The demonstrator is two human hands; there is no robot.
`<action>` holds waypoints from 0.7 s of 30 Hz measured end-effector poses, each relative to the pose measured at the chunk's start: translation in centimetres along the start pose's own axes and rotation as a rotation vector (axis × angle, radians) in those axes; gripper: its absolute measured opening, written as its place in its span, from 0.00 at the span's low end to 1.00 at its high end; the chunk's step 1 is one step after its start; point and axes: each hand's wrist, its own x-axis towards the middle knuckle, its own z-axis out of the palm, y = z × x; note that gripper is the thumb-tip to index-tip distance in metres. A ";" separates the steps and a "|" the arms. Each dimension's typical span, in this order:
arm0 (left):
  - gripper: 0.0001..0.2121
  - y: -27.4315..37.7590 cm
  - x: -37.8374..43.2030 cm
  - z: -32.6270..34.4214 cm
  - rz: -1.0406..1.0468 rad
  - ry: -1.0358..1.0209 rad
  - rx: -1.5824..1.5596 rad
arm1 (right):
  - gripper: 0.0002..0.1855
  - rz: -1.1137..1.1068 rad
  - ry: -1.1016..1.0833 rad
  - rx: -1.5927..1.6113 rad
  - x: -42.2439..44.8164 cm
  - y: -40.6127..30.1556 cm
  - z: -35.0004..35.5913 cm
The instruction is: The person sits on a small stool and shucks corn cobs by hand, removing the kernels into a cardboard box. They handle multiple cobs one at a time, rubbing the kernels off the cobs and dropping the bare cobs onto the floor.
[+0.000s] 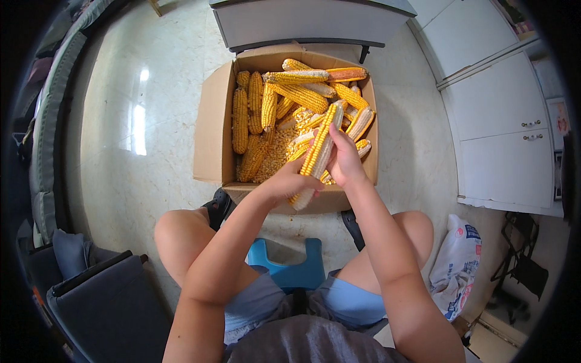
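Observation:
Both my hands hold one partly shelled corn cob (318,149) at a tilt over the near side of an open cardboard box (212,122). My left hand (292,181) wraps its lower end, and my right hand (344,156) grips it higher up on the right. Yellow kernels stand in rows along the cob's left side, while its right side is bare and pale. Inside the box, loose corn kernels (274,156) lie among several cobs. Full cobs (240,120) line the left wall; partly stripped cobs (361,122) lie at the right.
A blue plastic stool (288,270) shows between my legs. Beyond the box stands a grey-white low cabinet (308,25). White cupboards (499,131) run along the right, with a printed white sack (456,267) on the floor. A dark padded seat (109,308) is at lower left.

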 end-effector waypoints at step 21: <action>0.09 -5.2 4.5 2.4 -0.266 0.233 -0.111 | 0.16 0.338 0.328 -0.189 3.0 4.3 -1.8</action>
